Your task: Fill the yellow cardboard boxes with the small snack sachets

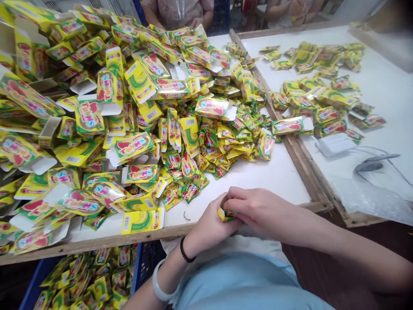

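Observation:
My left hand (210, 221) is wrapped round a small yellow-and-green candy box (225, 216), held just over the table's front edge. Bent over the box from the other side, my right hand (258, 211) has its fingers at the top end; they hide most of it. Ahead of my hands lies a pile of small yellow and green candy packets (226, 142). To the left rises a big heap of printed cardboard boxes (138, 174), many with flaps open. One flattened-looking yellow box (142, 220) rests near the front edge.
A wooden strip (300, 159) divides the white table. Beyond it lie more boxes (325, 97), a white block (335, 144) and clear plastic wrap (374, 193). Below the left edge stands a blue crate (137, 262) of filled-looking boxes. Two people (179, 13) sit across the table.

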Motion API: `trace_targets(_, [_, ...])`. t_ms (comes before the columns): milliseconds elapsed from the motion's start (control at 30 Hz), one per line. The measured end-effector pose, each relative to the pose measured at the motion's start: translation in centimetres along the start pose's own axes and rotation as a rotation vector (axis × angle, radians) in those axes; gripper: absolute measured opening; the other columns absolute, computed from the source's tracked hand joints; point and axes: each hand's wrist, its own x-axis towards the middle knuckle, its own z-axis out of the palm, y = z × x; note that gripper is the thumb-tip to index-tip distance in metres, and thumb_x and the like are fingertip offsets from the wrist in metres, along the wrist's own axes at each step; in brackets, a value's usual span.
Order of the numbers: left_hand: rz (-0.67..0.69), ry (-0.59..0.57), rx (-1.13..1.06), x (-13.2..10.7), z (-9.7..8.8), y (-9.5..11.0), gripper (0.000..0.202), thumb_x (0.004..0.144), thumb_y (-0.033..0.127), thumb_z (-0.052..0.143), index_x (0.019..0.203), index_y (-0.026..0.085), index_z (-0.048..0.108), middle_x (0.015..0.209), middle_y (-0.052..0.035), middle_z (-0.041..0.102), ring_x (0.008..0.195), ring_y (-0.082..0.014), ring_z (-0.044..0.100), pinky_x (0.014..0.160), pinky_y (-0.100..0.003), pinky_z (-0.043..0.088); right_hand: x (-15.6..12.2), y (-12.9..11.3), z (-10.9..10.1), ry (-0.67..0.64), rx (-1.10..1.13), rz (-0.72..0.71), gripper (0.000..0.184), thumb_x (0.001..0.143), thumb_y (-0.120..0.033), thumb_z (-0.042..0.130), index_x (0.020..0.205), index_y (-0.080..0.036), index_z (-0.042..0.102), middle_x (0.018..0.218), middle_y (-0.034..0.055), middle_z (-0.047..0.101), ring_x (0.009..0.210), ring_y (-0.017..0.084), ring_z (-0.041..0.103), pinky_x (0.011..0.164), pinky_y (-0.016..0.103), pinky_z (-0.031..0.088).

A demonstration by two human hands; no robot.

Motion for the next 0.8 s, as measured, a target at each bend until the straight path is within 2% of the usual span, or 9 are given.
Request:
trace_targets(100, [-0.029, -0.028, -0.067, -0.2, -0.4, -0.2, 0.046, 0.063, 0.007, 0.064, 0.107, 0.018, 0.054, 0.092, -0.0012, 0.061, 0.079, -0.0147, 0.056, 0.071, -0.025, 0.046, -0.5, 0.3, -0.1, 0.077, 0.195, 0.028, 0.028, 0.085, -0.016, 0.054, 0.112, -0.021, 0.056, 0.103, 0.0063, 0.06, 0.084, 0.015, 0.059, 0.074, 0.025, 0.047])
trace_targets(233, [-0.128, -0.174, -0.153, -0.8, -1.2, -0.1, 0.077, 0.063, 0.006, 0.066, 0.132, 0.023, 0.036, 0.084, 0.0011, 0.06, 0.073, -0.0132, 0.056, 0.066, -0.023, 0.045, -1.1, 1.4, 0.3, 0.187, 0.343, 0.021, 0.013, 0.088, -0.021, 0.052, 0.092, -0.019, 0.064, 0.083, 0.0039, 0.064, 0.074, 0.014, 0.06, 0.068, 0.025, 0.047])
trace_targets(333, [-0.128, -0.246, -0.154, -1.0, -1.1, 0.0, 0.081, 0.067, 0.012, 0.066, 0.137, 0.024, 0.028, 0.081, 0.001, 0.061, 0.072, -0.0141, 0.058, 0.066, -0.024, 0.046, -1.4, 1.5, 0.9, 0.048, 0.412, -0.025, 0.02, 0.091, -0.019, 0.047, 0.088, -0.018, 0.066, 0.083, 0.004, 0.065, 0.077, 0.014, 0.06, 0.072, 0.025, 0.046])
trace_targets(433, [-0.084, -0.242, -0.059, -0.8, -0.6, 0.2, 0.076, 0.069, 0.021, 0.068, 0.136, 0.022, 0.031, 0.101, -0.0059, 0.062, 0.086, -0.0173, 0.061, 0.077, -0.028, 0.048, -1.7, 0.9, 1.7, -0.077, 0.445, 0.0, 0.021, 0.092, -0.019, 0.046, 0.095, -0.018, 0.066, 0.095, 0.005, 0.065, 0.085, 0.014, 0.06, 0.076, 0.025, 0.046])
trace_targets(567, [0.017, -0.226, 0.139, -0.6, -0.6, 0.4, 0.086, 0.068, 0.025, 0.072, 0.14, 0.023, 0.026, 0.121, -0.0103, 0.056, 0.103, -0.0222, 0.058, 0.089, -0.032, 0.046, -2.7, 0.9, 1.8, -0.01, 0.325, 0.043, 0.02, 0.09, -0.014, 0.047, 0.098, -0.019, 0.065, 0.097, 0.005, 0.064, 0.087, 0.014, 0.06, 0.077, 0.025, 0.047])
trace_targets(633, [0.111, -0.112, 0.342, -0.7, -1.8, 0.3, 0.076, 0.073, 0.03, 0.069, 0.138, 0.025, 0.03, 0.128, -0.0099, 0.052, 0.112, -0.0238, 0.053, 0.096, -0.035, 0.042, -3.5, 2.3, 0.6, 0.17, 0.218, 0.071, 0.019, 0.09, -0.015, 0.048, 0.097, -0.019, 0.065, 0.094, 0.0048, 0.064, 0.086, 0.014, 0.06, 0.075, 0.025, 0.048])
trace_targets(667, [0.161, -0.002, 0.478, -0.8, -2.7, 0.1, 0.064, 0.076, 0.035, 0.065, 0.134, 0.024, 0.037, 0.13, -0.0097, 0.05, 0.116, -0.0246, 0.049, 0.099, -0.037, 0.039, -4.0, 3.4, -0.5, 0.324, 0.127, 0.108, 0.017, 0.089, -0.016, 0.049, 0.096, -0.02, 0.064, 0.093, 0.0049, 0.063, 0.085, 0.014, 0.06, 0.073, 0.025, 0.048])
trace_targets(733, [0.198, 0.305, 0.771, -0.8, -4.9, -0.6, 0.037, 0.084, 0.04, 0.052, 0.116, 0.022, 0.052, 0.116, -0.0085, 0.058, 0.107, -0.0241, 0.055, 0.094, -0.038, 0.041, -5.2, 6.2, -3.3, 0.731, -0.127, 0.235, 0.015, 0.088, -0.022, 0.052, 0.1, -0.02, 0.061, 0.098, 0.0067, 0.061, 0.082, 0.016, 0.06, 0.067, 0.027, 0.049])
trace_targets(800, [0.133, 0.552, 1.068, -0.7, -7.0, -1.5, 0.04, 0.084, 0.049, 0.047, 0.108, 0.017, 0.054, 0.105, -0.012, 0.06, 0.099, -0.0286, 0.056, 0.089, -0.043, 0.042, -6.1, 9.0, -6.1, 1.057, -0.409, 0.363, 0.035, 0.085, -0.027, 0.056, 0.118, -0.019, 0.051, 0.118, 0.0127, 0.053, 0.085, 0.02, 0.06, 0.063, 0.031, 0.05])
